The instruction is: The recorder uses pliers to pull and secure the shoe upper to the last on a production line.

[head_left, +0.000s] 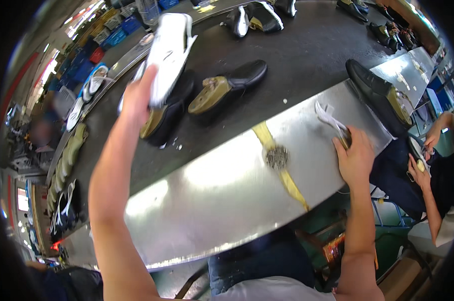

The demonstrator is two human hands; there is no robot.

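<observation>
My left hand (pixel 139 95) is raised over the dark work surface, its fingers closed round a white shoe sole (pixel 169 57) held up on end. Whether an upper is attached to the sole cannot be made out. Below it lie two black shoes with tan insides, the left one (pixel 161 125) partly covered by the sole, the right one (pixel 232 85) in full view. My right hand (pixel 356 155) rests at the right of the steel ledge, closed on a metal hand tool (pixel 332 119) resembling pliers or scissors. Its pale end points away to the left.
On the steel ledge (pixel 202 210), a round bristly pad (pixel 277 157) sits across yellow tape (pixel 293 188). A black shoe (pixel 380 95) lies at the ledge's right end. More shoes (pixel 257 17) stand at the back. A co-worker's hands (pixel 420 168) hold a shoe at the right.
</observation>
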